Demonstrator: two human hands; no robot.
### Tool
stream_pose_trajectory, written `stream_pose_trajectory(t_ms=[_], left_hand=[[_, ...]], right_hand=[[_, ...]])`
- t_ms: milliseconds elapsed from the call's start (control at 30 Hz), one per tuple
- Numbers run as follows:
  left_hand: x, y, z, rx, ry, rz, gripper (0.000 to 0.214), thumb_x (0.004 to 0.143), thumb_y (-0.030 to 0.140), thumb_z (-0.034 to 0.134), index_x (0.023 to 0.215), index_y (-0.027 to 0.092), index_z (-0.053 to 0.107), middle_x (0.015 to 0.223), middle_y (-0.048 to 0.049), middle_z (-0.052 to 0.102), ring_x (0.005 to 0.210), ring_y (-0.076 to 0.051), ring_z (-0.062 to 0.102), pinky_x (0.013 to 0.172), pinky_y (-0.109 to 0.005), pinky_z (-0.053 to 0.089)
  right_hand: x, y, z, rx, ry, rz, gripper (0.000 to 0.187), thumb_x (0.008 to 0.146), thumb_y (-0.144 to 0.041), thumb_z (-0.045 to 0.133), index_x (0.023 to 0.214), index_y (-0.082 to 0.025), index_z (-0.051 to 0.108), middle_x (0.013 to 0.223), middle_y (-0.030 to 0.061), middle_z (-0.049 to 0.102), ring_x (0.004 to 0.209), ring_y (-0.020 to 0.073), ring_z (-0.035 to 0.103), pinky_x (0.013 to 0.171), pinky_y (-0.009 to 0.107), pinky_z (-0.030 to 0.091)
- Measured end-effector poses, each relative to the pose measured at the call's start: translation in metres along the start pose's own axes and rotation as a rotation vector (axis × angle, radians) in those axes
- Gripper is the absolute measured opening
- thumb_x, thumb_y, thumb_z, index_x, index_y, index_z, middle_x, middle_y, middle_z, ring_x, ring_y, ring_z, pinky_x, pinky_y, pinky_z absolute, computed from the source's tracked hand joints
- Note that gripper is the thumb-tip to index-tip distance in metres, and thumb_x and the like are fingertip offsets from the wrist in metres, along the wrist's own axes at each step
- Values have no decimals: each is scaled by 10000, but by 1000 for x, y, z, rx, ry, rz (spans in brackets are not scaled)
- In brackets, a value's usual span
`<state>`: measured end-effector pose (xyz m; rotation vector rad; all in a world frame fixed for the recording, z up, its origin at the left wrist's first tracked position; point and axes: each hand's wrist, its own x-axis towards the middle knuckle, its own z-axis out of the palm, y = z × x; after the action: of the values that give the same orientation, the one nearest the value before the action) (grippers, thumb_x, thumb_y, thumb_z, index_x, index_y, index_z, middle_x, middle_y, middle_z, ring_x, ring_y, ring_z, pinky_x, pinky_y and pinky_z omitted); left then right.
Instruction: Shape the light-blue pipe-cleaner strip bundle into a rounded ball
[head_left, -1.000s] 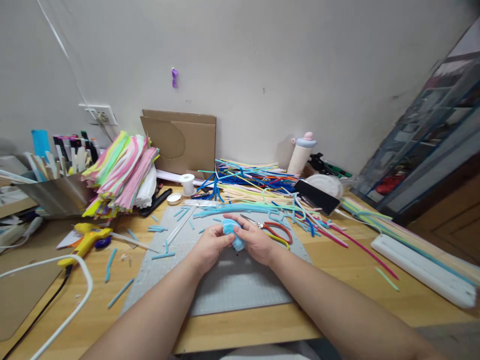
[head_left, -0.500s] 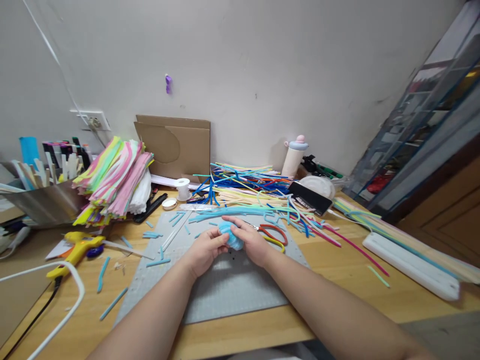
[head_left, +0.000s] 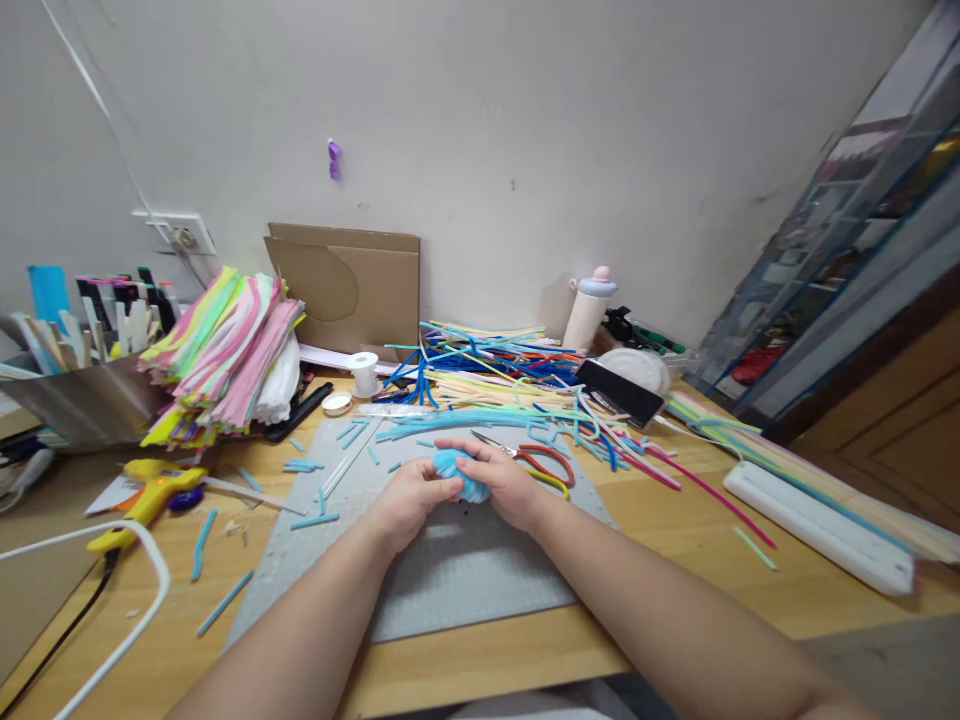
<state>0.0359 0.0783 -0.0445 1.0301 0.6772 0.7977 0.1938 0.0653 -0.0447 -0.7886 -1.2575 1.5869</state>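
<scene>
A light-blue ball of fuzzy pipe cleaner (head_left: 454, 464) sits between my two hands, above the grey cutting mat (head_left: 450, 590). My left hand (head_left: 412, 500) grips its left side, thumb lying across the front. From the right, my right hand (head_left: 504, 482) is closed round it, fingers over the top and thumb pressed on its face. The underside of the ball is hidden. Just beyond my right hand lie scissors (head_left: 551, 462) with red and yellow handles, blades pointing left. Short blue pipe cleaner pieces (head_left: 315, 521) are scattered to the left on the mat.
A yellow glue gun (head_left: 150, 495) lies at the left, its black cord running forward. Heaped pipe cleaners (head_left: 495, 365) cover the back of the table. A phone (head_left: 621, 393), a bottle (head_left: 589, 312) and a white power strip (head_left: 817, 527) are on the right.
The ball has turned slightly in my hands and tilted, and my fingers have shifted on it. More of the scissor blades shows now. The view has moved a little.
</scene>
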Motion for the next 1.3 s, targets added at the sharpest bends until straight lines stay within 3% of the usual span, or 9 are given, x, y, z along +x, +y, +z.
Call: stream_pose_trajectory(t_ms=[167,300,433,533,667,867,1000,1167,1300], left_hand=[[-1,1,2,-13,4,16,304,515,308,865,684,113,704,638,-16,639,625,-121,506,655,-255,366],[0,4,3,-31,-4,-18,297,534,315,859,659,106,687,612,-15,603,582,-100,463,593,-240,339],[1,6,3,-78,18,-43,315,639,417,788,691,128,674,637,-13,581,565,-90,438,529,-224,288],[2,6,2,-86,48,-39,302,612,377,816,689,127,666,606,2,553,538,-73,405,503,-215,248],[0,6,3,-68,74,-26,295,586,353,835,665,129,661,575,17,529,528,-67,392,504,-218,236],[-1,5,5,12,104,4,258,565,300,846,627,117,675,542,21,539,500,-64,376,510,-232,236],[0,1,4,43,96,56,241,576,294,838,646,113,695,538,18,572,506,-72,410,539,-230,284],[1,-5,3,32,64,96,292,581,311,833,788,129,737,763,-45,703,709,-152,567,729,-275,401],[0,-3,5,37,60,85,267,566,283,844,737,116,726,713,-41,685,673,-139,546,697,-259,393]], right_hand=[[1,3,3,71,-15,21,438,758,-378,673,1168,-227,636,976,38,685,773,142,600,682,256,434],[1,4,2,66,7,7,419,790,-375,626,1182,-224,623,964,46,686,730,150,603,684,289,458],[2,1,-3,-5,53,-45,417,755,-343,665,1157,-232,645,1129,46,647,960,206,595,851,336,444],[3,0,-7,-79,97,-61,436,755,-359,676,1173,-242,639,1201,46,617,1083,237,544,936,372,398],[4,2,-6,-143,142,-77,433,820,-425,605,1215,-249,612,1208,49,610,1130,242,516,986,402,357],[4,0,-2,-171,151,-85,421,788,-447,644,1159,-247,655,1169,44,629,1139,246,508,1019,404,323],[3,0,0,-110,121,-61,446,774,-449,666,1168,-239,648,1151,50,638,1057,224,552,948,370,376],[2,1,2,14,30,6,499,771,-457,665,1212,-229,612,1035,57,680,852,179,614,767,310,446],[1,2,0,35,14,6,483,775,-432,666,1210,-229,612,1025,53,680,826,166,616,723,281,449]])
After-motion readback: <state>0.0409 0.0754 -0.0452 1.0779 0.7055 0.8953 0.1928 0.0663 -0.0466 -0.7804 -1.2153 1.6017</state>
